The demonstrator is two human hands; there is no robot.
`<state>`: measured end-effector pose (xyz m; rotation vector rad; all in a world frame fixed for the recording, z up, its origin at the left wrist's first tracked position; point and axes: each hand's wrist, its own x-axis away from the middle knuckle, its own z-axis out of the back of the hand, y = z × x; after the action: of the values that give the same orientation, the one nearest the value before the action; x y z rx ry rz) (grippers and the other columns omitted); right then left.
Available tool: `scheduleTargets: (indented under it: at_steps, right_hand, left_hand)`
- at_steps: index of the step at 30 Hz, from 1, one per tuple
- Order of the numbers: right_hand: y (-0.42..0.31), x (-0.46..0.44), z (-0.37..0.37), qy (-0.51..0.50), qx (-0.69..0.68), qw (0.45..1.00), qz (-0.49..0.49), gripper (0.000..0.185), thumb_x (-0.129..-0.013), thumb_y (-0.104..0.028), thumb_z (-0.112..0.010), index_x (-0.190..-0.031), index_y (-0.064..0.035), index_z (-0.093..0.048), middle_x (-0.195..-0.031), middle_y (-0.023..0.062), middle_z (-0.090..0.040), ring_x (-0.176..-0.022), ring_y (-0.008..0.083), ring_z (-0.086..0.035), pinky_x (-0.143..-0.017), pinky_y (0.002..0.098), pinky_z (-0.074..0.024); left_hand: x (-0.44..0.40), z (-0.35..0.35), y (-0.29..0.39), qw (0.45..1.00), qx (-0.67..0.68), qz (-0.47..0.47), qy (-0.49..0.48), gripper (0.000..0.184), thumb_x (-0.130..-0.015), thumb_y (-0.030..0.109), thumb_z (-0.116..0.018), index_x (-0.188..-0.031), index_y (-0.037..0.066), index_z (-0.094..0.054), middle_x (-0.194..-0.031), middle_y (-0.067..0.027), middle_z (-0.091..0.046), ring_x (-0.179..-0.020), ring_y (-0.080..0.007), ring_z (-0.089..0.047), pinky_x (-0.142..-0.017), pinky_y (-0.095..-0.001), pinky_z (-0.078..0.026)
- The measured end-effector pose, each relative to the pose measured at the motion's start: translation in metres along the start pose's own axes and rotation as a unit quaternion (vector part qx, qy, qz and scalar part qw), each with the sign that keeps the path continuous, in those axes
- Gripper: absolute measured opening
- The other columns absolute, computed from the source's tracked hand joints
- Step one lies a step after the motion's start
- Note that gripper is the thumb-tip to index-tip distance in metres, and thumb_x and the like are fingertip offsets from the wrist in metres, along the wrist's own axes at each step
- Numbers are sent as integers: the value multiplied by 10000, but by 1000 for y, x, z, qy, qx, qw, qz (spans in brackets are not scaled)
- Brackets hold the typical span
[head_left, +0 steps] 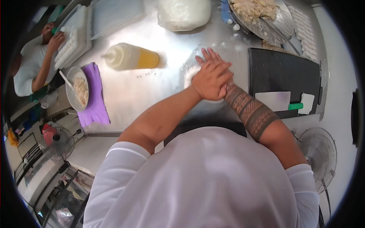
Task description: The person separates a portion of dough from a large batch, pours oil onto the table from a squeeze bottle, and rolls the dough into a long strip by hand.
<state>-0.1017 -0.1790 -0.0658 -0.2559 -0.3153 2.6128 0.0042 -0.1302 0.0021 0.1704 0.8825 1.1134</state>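
My left hand (pixel 213 79) lies across the back of my right hand (pixel 210 55), its fingers stretched out. Beneath it, my right hand is flat with the fingers extended forward. Together they press on white dough (pixel 189 77), which is mostly hidden under them, with a clear plastic sheet (pixel 193 60) around it. To the left, a squeeze bottle of yellow oil (pixel 133 57) lies on its side on the steel table (pixel 125 95).
A wrapped mass of dough (pixel 184 14) sits at the back. On the right are a black board (pixel 285 68), a cleaver (pixel 273 100) with a green handle and a tray of dough balls (pixel 304 34). A bowl of filling (pixel 80 89) rests on a purple cloth (pixel 95 98). Another person (pixel 34 64) works at far left.
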Motion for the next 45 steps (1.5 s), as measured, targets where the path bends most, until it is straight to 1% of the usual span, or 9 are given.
scheduleTargets:
  at_steps: [5,8,10,12,15,21,27,39,45]
  right_hand:
    - [17,-15,17,28,132,989,59,520,-1056,-409,-555,-1471,-98,-586,-1673,149,-376,-1575,294,-301,-1289,419,-254]
    - [14,-4,57,8,-93,995,-26,528,-1071,-412,-541,-1475,-74,-576,-1640,162,-423,-1551,285,-346,-1278,403,-271]
    - [1,5,121,-19,-418,884,-207,561,-1089,-431,-525,-1491,-41,-550,-1589,171,-495,-1511,272,-415,-1261,383,-293]
    - [35,38,126,108,-551,819,-116,736,-1064,-594,-513,-1523,-19,-503,-1507,192,-574,-1419,282,-526,-1189,388,-392]
    - [52,79,142,33,-809,548,-209,848,-1047,-694,-443,-1533,0,-470,-1478,224,-584,-1343,316,-584,-1127,426,-452]
    - [9,138,160,-117,-926,292,-208,928,-1022,-778,-345,-1522,-6,-462,-1491,260,-546,-1355,356,-543,-1124,464,-447]
    - [-1,150,183,-84,-887,351,-289,901,-1041,-745,-353,-1554,-7,-409,-1525,281,-501,-1392,370,-498,-1180,489,-378]
    - [23,165,193,-153,-875,404,-219,906,-1040,-750,-356,-1655,-90,-267,-1607,196,-420,-1459,331,-406,-1207,532,-316]
    - [31,170,157,-56,-784,594,-171,677,-1116,-549,-417,-1651,-153,-290,-1580,170,-450,-1439,286,-440,-1183,443,-359]
  left_hand:
    - [-8,0,0,998,-35,58,11,423,-822,241,-697,-1214,84,-702,-1312,-136,-667,-1204,-334,-637,-1080,-466,-464]
    - [-8,26,12,878,318,344,94,347,-980,223,-666,-1280,49,-672,-1301,-112,-671,-1225,-259,-636,-1090,-386,-465]
    - [5,73,29,870,327,322,179,274,-1068,176,-595,-1284,21,-660,-1275,-96,-679,-1221,-196,-628,-1066,-336,-473]
    - [33,106,52,876,263,343,212,256,-1064,145,-604,-1275,12,-662,-1174,-66,-696,-1062,-137,-624,-982,-295,-493]
    - [77,109,92,839,224,456,194,252,-1060,142,-611,-1260,2,-671,-1163,-64,-704,-1049,-130,-620,-969,-284,-492]
    - [64,45,204,935,30,348,54,441,-832,241,-891,-1131,31,-643,-1025,-121,-670,-927,-245,-665,-845,-364,-543]
    - [33,-17,229,964,-11,247,-97,455,-878,452,-795,-1052,55,-655,-920,-140,-712,-842,-350,-709,-733,-461,-561]
    - [-2,-37,280,942,-25,330,-55,145,-949,207,-657,-995,71,-633,-843,-165,-706,-773,-418,-691,-690,-526,-541]
    - [-3,-43,287,971,-16,237,4,105,-950,158,-615,-985,61,-597,-823,-149,-671,-793,-399,-684,-700,-506,-544]
